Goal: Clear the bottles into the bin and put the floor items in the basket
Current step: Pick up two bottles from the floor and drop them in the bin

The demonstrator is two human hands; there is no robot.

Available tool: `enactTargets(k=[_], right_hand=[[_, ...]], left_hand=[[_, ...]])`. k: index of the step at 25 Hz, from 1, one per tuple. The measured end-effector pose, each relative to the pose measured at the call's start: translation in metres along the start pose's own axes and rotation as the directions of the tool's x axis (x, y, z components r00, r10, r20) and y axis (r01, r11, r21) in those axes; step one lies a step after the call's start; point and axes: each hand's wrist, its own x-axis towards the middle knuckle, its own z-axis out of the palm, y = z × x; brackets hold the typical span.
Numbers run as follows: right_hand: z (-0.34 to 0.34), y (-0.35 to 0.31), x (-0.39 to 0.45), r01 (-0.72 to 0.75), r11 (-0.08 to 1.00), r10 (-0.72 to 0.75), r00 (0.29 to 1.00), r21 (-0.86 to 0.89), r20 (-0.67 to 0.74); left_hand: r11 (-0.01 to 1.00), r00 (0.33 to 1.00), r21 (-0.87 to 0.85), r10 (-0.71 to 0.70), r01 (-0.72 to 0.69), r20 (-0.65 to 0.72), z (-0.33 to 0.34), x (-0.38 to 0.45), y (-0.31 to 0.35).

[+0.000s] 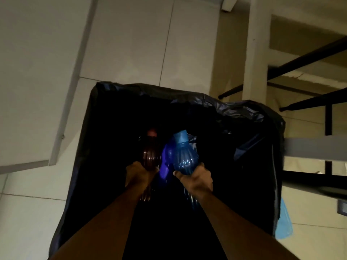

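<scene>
A bin lined with a black bag (pixel 116 102) fills the middle of the head view. My left hand (pixel 139 175) grips a dark red plastic bottle (pixel 151 154) with a red cap, held over the bin's opening. My right hand (pixel 196 179) grips a blue plastic bottle (pixel 183 156) with a blue cap, also above the opening. A purple object (pixel 165 166) shows between the two bottles; I cannot tell what it is or whether it lies inside the bin. The bin's inside is dark and its contents are hidden.
A white panel (pixel 37 72) stands to the left of the bin. White tiled floor (pixel 131 44) lies beyond. At right are a white post (pixel 255 53), black metal furniture bars (pixel 308 55) and a light blue bag (pixel 285 224) beside the bin.
</scene>
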Motion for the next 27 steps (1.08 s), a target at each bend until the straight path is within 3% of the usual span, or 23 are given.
enactTargets(k=[5,9,16,24,27], right_hand=[[0.018,0.000,0.025,-0.035,0.999,0.036,0.999,-0.036,0.015],[0.026,0.004,0.023,-0.071,0.997,0.071,0.997,-0.015,-0.018],[0.031,-0.002,0.017,-0.057,0.987,0.066,0.996,0.153,-0.056],[-0.016,0.006,-0.025,-0.057,0.963,0.060,0.998,0.264,-0.006],[-0.036,0.007,-0.052,-0.038,0.958,0.047,0.999,0.285,-0.023]], left_hand=[[0.998,1.000,0.061,0.009,-0.009,-0.011,0.009,0.020,-0.001],[0.976,0.991,0.172,0.128,-0.130,0.022,0.006,0.015,-0.020],[0.957,0.969,0.161,0.246,-0.241,-0.015,0.012,-0.002,-0.029],[0.907,0.947,0.295,0.322,-0.301,-0.022,0.004,-0.053,-0.020],[0.870,0.911,0.323,0.410,-0.373,-0.051,-0.009,-0.084,-0.010]])
